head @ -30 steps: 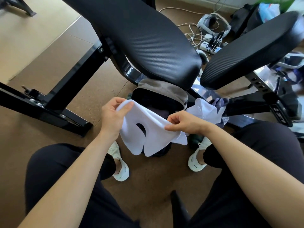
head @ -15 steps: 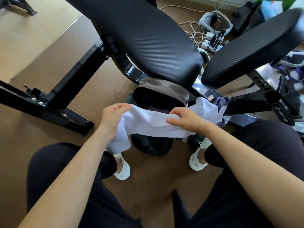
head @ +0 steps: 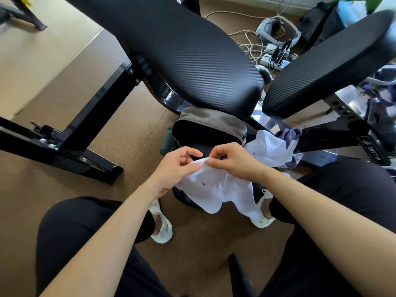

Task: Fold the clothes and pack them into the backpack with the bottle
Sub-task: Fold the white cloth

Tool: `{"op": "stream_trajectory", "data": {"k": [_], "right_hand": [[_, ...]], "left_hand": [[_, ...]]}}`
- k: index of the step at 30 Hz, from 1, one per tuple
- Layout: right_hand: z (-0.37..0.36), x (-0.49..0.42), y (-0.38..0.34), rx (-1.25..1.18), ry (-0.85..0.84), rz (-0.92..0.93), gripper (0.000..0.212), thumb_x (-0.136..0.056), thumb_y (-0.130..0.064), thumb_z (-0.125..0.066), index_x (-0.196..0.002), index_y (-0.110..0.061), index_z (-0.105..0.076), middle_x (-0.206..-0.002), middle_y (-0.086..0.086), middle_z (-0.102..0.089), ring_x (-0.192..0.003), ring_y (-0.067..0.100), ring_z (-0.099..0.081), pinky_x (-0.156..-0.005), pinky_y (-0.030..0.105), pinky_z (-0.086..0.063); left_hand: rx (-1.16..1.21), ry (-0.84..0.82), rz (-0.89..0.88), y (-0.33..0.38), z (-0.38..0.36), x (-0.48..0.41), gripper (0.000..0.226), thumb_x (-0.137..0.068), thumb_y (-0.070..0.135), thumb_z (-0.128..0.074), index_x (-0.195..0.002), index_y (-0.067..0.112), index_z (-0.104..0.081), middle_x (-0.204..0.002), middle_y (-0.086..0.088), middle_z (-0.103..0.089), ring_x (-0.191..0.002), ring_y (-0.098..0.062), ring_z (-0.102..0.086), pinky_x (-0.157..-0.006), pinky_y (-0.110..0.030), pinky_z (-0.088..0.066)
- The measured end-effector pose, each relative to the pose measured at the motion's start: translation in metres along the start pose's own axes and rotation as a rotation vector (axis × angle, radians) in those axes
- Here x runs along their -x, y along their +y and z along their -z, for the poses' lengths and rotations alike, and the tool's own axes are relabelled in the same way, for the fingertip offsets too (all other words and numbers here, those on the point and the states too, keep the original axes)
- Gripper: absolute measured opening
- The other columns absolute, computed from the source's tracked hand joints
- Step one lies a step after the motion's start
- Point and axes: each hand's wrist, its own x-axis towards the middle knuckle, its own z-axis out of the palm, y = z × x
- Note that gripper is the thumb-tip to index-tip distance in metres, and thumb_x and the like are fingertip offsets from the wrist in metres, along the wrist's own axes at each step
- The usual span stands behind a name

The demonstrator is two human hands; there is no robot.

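A white garment hangs in front of me, over the open mouth of a dark backpack with a grey-brown top flap. My left hand and my right hand meet at the garment's top edge, and each pinches the cloth there. The garment's lower lobes droop toward my shoes. A dark green bottle stands in the backpack's left side pocket, mostly hidden. More clothes, white and purple-grey, lie piled to the right of the backpack.
A black padded bench seat and a second pad hang over the backpack. Black steel legs run along the left floor. Cables and a power strip lie at the back. My knees flank the backpack.
My hands have come together from a spread hold, bringing the garment's two ends to meet. The cloth now hangs doubled below them instead of stretched flat across.
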Motion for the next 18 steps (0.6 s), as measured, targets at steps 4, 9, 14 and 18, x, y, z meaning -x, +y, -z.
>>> {"op": "stream_trajectory", "data": {"k": [4,9,14,18], "right_hand": [[0.011,-0.008,0.006,-0.016,0.243,-0.019,0.015,-0.094,-0.026,-0.071,-0.079,-0.028,-0.071,-0.072,-0.012,-0.066,-0.067,0.000,-0.057,-0.066,0.021,-0.047],[0.029,-0.015,0.013,-0.055,0.570,-0.144,0.015,-0.092,-0.027,-0.071,-0.080,-0.018,-0.071,-0.075,-0.001,-0.065,-0.067,0.005,-0.052,-0.064,0.020,-0.042],[0.041,-0.019,0.023,0.017,0.695,-0.217,0.013,-0.093,-0.032,-0.068,-0.086,-0.022,-0.072,-0.101,0.002,-0.059,-0.092,0.010,-0.056,-0.079,0.015,-0.043],[0.048,-0.016,0.022,0.042,0.722,-0.258,0.015,-0.093,-0.032,-0.069,-0.089,-0.020,-0.076,-0.097,0.000,-0.056,-0.089,0.010,-0.053,-0.075,0.014,-0.040]], "left_hand": [[-0.208,-0.010,0.045,-0.003,0.001,-0.007,0.009,-0.090,0.030,-0.077,-0.095,0.024,-0.072,-0.085,0.008,-0.072,-0.075,0.001,-0.066,-0.069,-0.021,-0.048],[-0.302,0.108,0.070,-0.013,0.009,-0.011,0.022,-0.087,0.036,-0.079,-0.086,0.015,-0.071,-0.086,-0.009,-0.071,-0.071,-0.005,-0.058,-0.069,-0.026,-0.044],[-0.268,0.111,0.099,-0.019,0.012,-0.014,0.028,-0.086,0.037,-0.080,-0.080,0.012,-0.070,-0.074,-0.012,-0.065,-0.067,-0.012,-0.055,-0.067,-0.030,-0.044],[-0.352,0.163,0.114,-0.025,0.016,-0.016,0.041,-0.088,0.039,-0.077,-0.062,0.015,-0.056,-0.048,0.014,-0.041,-0.050,-0.006,-0.037,-0.056,-0.026,-0.032]]}}
